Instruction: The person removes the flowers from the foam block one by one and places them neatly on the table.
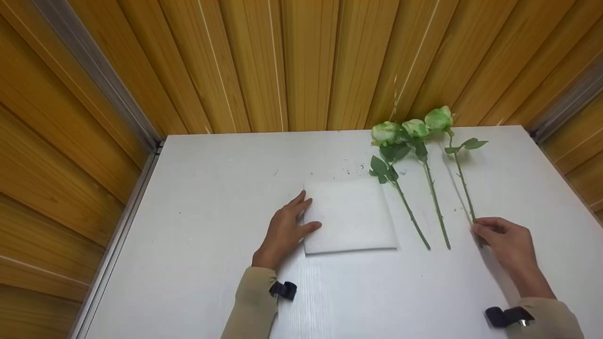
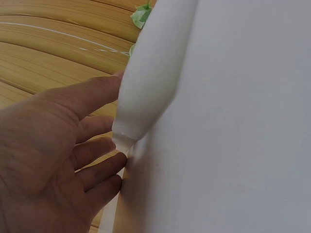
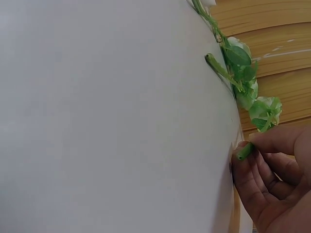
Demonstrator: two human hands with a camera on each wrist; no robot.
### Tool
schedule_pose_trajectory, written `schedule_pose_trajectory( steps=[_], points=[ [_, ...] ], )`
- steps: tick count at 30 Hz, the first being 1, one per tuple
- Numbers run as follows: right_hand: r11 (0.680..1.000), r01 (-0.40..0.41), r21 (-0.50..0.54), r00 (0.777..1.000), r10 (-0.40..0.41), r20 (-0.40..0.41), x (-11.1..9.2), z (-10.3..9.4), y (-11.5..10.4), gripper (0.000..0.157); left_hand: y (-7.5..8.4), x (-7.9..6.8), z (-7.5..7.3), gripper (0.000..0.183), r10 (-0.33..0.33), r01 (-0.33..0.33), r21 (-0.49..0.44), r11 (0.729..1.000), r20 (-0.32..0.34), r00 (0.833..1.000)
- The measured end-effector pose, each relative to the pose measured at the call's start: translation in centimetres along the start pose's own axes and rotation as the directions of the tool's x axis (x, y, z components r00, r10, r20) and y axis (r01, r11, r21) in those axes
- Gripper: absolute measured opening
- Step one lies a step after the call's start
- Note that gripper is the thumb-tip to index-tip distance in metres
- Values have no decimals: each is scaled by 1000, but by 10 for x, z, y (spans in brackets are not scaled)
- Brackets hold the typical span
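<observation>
Three pale green roses with long stems are at the right in the head view. My right hand point(image 1: 511, 242) pinches the rightmost rose point(image 1: 464, 181) near the bottom of its stem; the cut stem end point(image 3: 244, 151) pokes out between thumb and fingers in the right wrist view. The middle rose point(image 1: 433, 197) and left rose point(image 1: 407, 207) lie side by side on the table. My left hand point(image 1: 282, 230) is at the left edge of a flat white square stack of soft sheets point(image 1: 351, 216). Its thumb extends over the top and its fingers are loosely spread along the edge.
The white table point(image 1: 226, 197) ends at the back against a wood-patterned panel wall point(image 1: 308, 66), which the rose heads reach. Small dark specks point(image 1: 353, 170) dot the tabletop behind the white stack. A metal rail point(image 1: 118, 202) runs along the table's left side.
</observation>
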State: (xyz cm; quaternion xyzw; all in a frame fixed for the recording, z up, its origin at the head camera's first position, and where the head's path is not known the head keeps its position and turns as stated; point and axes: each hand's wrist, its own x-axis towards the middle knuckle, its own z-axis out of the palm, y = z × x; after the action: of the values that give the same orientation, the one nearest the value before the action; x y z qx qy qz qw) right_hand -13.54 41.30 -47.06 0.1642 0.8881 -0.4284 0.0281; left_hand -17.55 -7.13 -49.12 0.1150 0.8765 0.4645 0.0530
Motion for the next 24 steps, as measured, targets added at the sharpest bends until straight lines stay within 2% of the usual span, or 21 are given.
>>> schedule_pose_trajectory(
  steps=[6, 11, 18, 24],
  points=[
    [1000, -3, -12, 1000, 3, 4, -1, -2, -1, 45, 0, 1, 1, 70, -6, 6, -4, 1000, -2, 1000],
    [997, 16, -76, 1000, -15, 12, 0, -1, -3, 43, 0, 1, 1, 71, -5, 5, -1, 1000, 1, 1000],
    [976, 92, -200, 996, -88, 30, 3, 1, -5, 38, 1, 0, 0, 70, -5, 5, -6, 1000, 0, 1000],
    [959, 157, -234, 987, -149, 52, 4, 3, -6, 35, 1, 0, 0, 69, -4, 4, -2, 1000, -5, 1000]
  ],
)
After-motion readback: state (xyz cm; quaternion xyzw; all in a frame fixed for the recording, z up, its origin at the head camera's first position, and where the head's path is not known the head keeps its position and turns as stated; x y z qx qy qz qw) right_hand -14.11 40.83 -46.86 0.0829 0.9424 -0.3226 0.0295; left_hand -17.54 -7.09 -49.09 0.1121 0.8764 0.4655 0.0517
